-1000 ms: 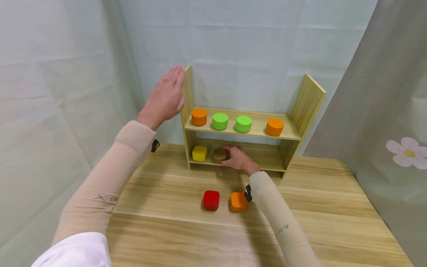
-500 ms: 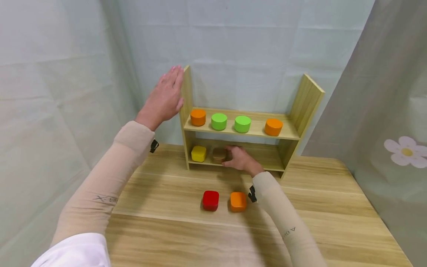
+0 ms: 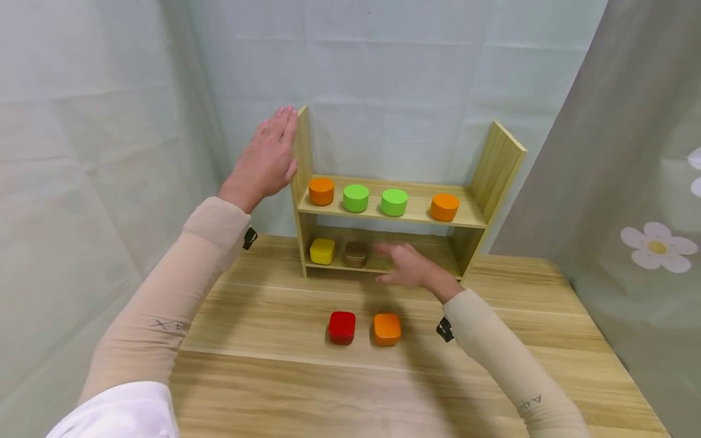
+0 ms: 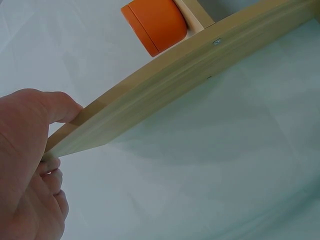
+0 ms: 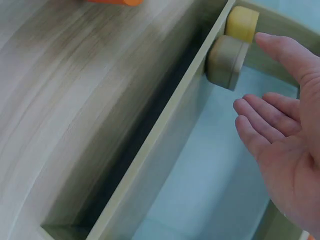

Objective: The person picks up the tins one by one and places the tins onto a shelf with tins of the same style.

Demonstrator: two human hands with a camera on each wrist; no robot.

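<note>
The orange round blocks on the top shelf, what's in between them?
Two green round blocks stand between the orange round blocks, as the head view shows.

Your left hand [image 4: 27,165] is cut off by the left and bottom edges of the left wrist view, and the shelf's side panel [image 4: 185,75] hides part of its fingers. There the orange round block [image 4: 155,22] is clipped at the top. In the right wrist view your right hand [image 5: 287,145] runs off the right edge, and the orange square block [image 5: 112,2] shows only as a sliver at the top. Your right forearm in the head view is motion-blurred.
</note>
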